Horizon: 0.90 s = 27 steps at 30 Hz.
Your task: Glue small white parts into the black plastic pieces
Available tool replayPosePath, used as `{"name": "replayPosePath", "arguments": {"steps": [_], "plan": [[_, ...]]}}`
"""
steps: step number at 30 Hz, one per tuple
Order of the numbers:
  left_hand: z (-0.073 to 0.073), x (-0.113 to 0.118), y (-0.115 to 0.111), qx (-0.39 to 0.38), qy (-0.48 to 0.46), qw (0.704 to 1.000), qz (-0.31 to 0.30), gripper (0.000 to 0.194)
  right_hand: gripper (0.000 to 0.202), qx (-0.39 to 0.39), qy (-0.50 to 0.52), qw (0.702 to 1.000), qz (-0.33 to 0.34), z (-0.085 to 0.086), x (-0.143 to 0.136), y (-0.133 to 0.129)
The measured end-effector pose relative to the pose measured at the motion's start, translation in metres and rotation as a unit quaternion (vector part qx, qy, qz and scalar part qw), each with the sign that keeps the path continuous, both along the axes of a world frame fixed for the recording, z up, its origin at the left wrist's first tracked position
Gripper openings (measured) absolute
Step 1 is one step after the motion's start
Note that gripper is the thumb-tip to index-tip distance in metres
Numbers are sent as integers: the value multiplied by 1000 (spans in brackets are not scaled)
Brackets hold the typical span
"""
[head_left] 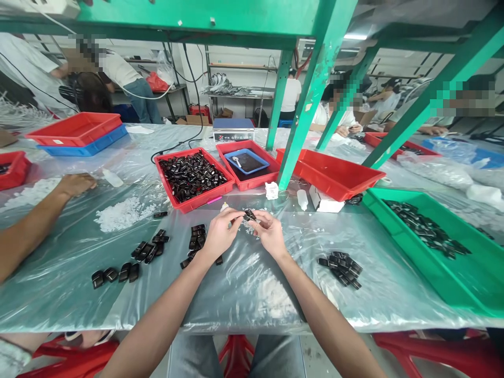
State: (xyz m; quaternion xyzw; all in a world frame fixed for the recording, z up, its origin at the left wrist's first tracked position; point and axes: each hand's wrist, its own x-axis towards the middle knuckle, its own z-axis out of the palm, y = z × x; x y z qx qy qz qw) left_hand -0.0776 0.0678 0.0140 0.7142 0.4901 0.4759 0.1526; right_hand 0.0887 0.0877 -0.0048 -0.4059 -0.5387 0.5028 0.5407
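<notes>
Because the left hand [221,231] and right hand [272,235] pinch one small black plastic piece [249,214] in a fingertip grip, uneven pressure could flick it onto the table [244,299]

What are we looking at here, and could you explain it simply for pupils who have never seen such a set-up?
There is no robot: one camera on a person's head looks forward and down. The left hand and right hand hold a small black part between them. On the plastic-covered table lie loose black parts and white bits. A red tray and green tray hold more black parts. Another person's hand rests at left.
</notes>
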Motion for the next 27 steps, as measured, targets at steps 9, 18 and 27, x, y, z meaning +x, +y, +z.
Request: {"name": "replayPosePath", "arguments": {"steps": [9,18,27], "plan": [[1,1,0,-55,-60,997,-18,29,36,14,1,1000,17,2,-3,-2],[2,3,-2,-71,-79,994,-15,32,33,4,21,999,32,6,-3,-3],[2,8,-10,-86,85,992,-33,54,38,-16,25,1000,3,6,0,-4]]}}
